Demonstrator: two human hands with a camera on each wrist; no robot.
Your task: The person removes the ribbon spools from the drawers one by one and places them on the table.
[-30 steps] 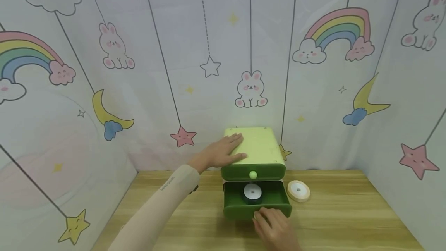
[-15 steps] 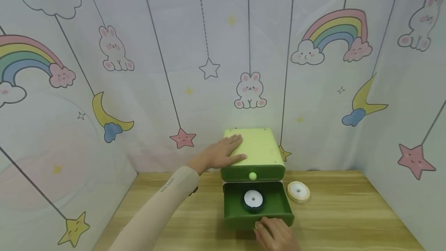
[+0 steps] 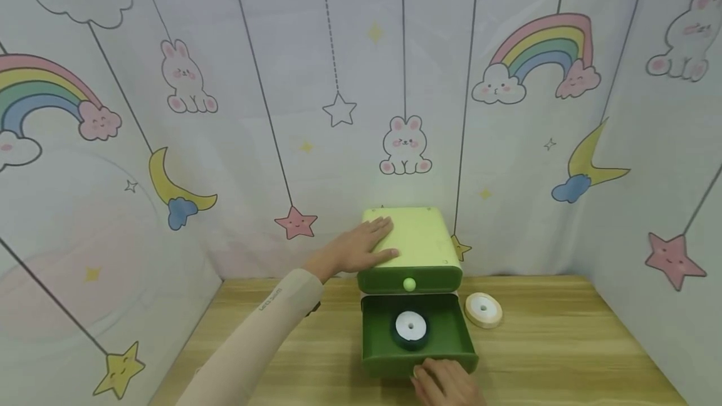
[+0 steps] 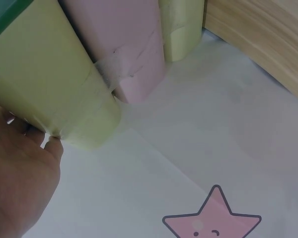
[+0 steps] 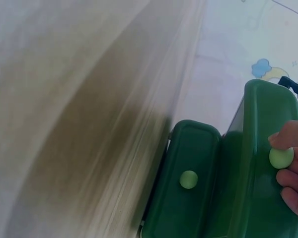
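Note:
My left hand [image 3: 356, 250] rests with extended fingers on the pale yellow top of a small drawer cabinet [image 3: 422, 234]. In the left wrist view that hand [image 4: 22, 173] lies against the cabinet's yellow upper tier [image 4: 64, 84]. A green drawer [image 3: 376, 331] below the top one stands pulled out. Inside it lies a dark ribbon roll [image 3: 410, 326] with a white core. At the drawer's front, my right hand [image 3: 449, 384] pinches its round light-green knob [image 5: 281, 158] between thumb and fingers. The upper drawer [image 3: 378, 281] and the bottom drawer [image 5: 201, 148] are closed.
A cream ribbon roll [image 3: 483, 310] lies flat on the wooden table [image 3: 553, 337], right of the cabinet. Behind and at both sides hang pale curtains [image 3: 338, 174] printed with rabbits, stars and rainbows. The cabinet stands close to the back curtain.
The right hand has drawn the drawer farther out toward the person, and the dark ribbon roll has come forward with it. The left hand has stayed on the cabinet top.

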